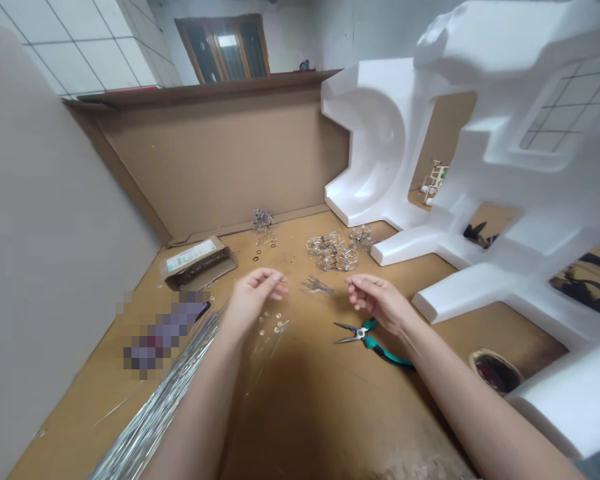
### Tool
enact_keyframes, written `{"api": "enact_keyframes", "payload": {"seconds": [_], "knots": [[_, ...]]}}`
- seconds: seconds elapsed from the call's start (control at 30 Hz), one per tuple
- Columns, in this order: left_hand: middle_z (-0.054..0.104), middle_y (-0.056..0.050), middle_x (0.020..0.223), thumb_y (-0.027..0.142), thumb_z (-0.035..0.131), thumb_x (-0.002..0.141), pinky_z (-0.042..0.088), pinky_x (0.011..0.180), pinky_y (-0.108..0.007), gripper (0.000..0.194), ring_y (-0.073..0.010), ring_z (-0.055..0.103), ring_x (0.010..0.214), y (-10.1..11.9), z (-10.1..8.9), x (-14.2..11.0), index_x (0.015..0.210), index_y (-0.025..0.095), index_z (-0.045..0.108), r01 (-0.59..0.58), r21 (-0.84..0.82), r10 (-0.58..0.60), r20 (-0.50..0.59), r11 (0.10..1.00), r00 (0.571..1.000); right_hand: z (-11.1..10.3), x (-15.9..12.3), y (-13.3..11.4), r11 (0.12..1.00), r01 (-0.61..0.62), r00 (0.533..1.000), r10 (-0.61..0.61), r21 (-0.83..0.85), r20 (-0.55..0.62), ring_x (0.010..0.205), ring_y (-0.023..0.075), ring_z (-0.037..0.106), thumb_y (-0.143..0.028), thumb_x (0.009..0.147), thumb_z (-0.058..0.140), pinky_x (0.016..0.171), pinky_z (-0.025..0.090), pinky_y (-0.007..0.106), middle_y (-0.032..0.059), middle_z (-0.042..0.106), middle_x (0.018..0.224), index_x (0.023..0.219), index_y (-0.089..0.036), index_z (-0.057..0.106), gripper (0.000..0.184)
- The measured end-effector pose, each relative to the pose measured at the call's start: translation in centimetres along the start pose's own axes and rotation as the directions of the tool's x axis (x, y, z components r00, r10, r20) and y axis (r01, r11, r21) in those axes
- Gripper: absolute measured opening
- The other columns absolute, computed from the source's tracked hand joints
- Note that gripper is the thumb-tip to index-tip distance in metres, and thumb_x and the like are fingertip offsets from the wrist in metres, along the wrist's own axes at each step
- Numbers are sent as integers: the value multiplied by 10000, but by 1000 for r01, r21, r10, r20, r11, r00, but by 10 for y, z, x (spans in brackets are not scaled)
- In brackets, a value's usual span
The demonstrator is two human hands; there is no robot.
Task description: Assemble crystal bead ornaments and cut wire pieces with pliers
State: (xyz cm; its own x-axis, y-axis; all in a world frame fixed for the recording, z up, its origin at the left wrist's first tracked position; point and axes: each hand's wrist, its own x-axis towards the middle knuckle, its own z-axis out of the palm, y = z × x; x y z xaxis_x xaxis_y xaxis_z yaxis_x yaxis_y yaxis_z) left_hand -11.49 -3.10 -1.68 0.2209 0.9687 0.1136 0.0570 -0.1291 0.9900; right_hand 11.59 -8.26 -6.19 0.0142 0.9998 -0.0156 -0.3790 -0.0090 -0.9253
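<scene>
My left hand [260,290] hovers over the brown work surface, its fingers curled towards the thumb and somewhat blurred. Opposite it, my right hand [373,299] is closed with thumb and fingertips together. Anything in either pinch is too small to make out. Between and just beyond the hands lies a small pile of short wire pieces [319,285]. Below my right hand rest long-nose pliers [361,332] with teal handles and parted jaws. Small clear beads [279,325] and thin clear strands lie by my left wrist. A bundle of long silvery wires [165,393] runs under my left forearm.
Bent wire loops [333,251] sit farther back, with a tangled metal heap [263,220] behind. An open small carton [200,263] stands left. A large white foam moulding [395,153] stands on the right, beside a round dark-filled container [497,371]. Cardboard [215,153] walls the back.
</scene>
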Motion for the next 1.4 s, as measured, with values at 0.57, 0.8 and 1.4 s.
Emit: {"api": "enact_keyframes", "payload": {"seconds": [0.57, 0.8, 1.4], "knots": [[577, -57, 749, 172, 498, 749, 361, 584, -262, 120, -155, 518, 600, -52, 23, -57, 674, 191, 591, -512, 625, 66, 595, 589, 801, -27, 7, 10, 158, -28, 967, -247, -987, -67, 797, 233, 598, -289, 775, 490, 703, 404, 317, 83, 660, 968, 1127, -215, 579, 371], [545, -126, 715, -48, 428, 681, 347, 511, -285, 223, -228, 540, 644, -50, 55, -59, 738, 124, 560, -758, 626, -103, 779, 181, 618, -11, 1, 13, 226, 76, 964, -266, -971, 13, 663, 166, 591, -309, 829, 407, 636, 409, 270, 45, 667, 924, 1111, -229, 579, 339], [569, -95, 774, 63, 363, 788, 404, 499, -292, 200, -243, 596, 639, -17, 55, -50, 855, 139, 536, -631, 770, -185, 608, -100, 772, 25, -35, -3, 14, 462, 885, 65, -887, 462, 636, 144, 573, -160, 731, 491, 561, 325, 219, 40, 676, 730, 701, -186, 659, 172]]}}
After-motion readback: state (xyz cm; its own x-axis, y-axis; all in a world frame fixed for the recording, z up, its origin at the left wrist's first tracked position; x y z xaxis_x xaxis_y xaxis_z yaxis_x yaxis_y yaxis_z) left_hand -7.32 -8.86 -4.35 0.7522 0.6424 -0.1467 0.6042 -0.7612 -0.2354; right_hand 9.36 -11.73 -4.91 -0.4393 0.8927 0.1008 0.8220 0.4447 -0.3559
